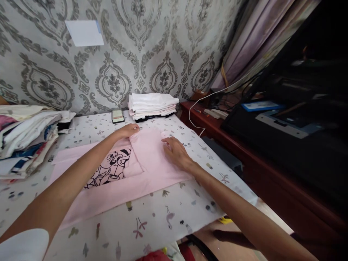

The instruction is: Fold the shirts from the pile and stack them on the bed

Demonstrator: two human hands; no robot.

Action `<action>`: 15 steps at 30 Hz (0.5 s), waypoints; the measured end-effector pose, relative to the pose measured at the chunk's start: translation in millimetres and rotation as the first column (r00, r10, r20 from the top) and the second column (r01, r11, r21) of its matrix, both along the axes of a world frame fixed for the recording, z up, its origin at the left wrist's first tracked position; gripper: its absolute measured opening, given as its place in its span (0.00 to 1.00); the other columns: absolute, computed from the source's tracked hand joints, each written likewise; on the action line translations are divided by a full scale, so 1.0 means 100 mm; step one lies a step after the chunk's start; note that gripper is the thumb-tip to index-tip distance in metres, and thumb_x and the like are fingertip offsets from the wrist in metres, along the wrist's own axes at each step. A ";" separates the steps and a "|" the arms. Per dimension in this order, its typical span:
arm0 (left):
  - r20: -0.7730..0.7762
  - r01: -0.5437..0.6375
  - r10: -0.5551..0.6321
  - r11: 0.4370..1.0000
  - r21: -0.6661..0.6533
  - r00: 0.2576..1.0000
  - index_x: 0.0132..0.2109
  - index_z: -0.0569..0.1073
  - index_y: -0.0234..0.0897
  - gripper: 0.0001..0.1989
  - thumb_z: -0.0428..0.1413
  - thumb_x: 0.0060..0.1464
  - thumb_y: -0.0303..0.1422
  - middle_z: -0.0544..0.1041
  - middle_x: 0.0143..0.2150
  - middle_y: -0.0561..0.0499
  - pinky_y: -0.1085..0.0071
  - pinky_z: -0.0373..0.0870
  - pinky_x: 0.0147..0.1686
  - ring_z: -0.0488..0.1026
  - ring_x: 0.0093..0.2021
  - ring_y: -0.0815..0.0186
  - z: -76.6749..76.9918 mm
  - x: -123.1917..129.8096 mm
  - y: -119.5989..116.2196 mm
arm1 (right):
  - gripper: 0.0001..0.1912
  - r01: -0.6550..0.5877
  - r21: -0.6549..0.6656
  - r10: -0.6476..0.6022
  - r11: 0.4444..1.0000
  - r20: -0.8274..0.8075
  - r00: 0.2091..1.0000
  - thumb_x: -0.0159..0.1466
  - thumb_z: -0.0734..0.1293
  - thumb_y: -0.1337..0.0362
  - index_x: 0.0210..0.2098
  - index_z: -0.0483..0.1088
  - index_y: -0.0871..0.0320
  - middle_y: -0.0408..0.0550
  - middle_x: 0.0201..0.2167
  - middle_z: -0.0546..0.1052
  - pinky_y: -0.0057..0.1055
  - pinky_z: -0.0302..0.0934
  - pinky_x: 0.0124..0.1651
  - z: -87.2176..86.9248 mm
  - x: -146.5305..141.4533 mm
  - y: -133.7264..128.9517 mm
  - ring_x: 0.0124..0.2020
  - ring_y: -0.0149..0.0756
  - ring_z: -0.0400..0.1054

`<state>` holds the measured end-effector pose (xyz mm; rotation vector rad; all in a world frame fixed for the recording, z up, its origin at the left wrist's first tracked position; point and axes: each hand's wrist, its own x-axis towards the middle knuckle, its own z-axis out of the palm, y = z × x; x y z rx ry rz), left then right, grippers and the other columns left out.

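A pink shirt (pixel 152 152) with a black cartoon print lies flat on the white patterned cloth, partly folded over itself at the right. My left hand (pixel 129 130) is at the far edge of the folded part, its fingers pressed together on the fabric. My right hand (pixel 175 152) rests over the right side of the shirt, fingers curved and somewhat apart, near the fold. Nothing shows between the fingers of my right hand.
A folded stack of white and pink clothes (pixel 153 105) stands by the wall, beside a small dark-framed item (pixel 117 116). Piled clothes (pixel 29 137) lie at the left. A red-brown cabinet (pixel 244 159) borders the right, with a white cable (pixel 191 112).
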<state>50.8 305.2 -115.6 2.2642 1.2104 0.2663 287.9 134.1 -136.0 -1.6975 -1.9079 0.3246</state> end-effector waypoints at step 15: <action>0.021 -0.071 0.070 0.996 0.053 0.997 0.53 0.70 0.37 0.24 0.54 0.46 0.26 0.72 0.32 0.53 0.71 0.65 0.30 0.70 0.31 0.64 -0.06 -0.04 -0.13 | 0.23 0.205 -0.253 -0.214 0.946 -0.008 0.977 0.56 0.69 0.65 0.52 0.72 0.58 0.53 0.45 0.78 0.37 0.66 0.47 0.11 -0.25 1.07 0.48 0.46 0.71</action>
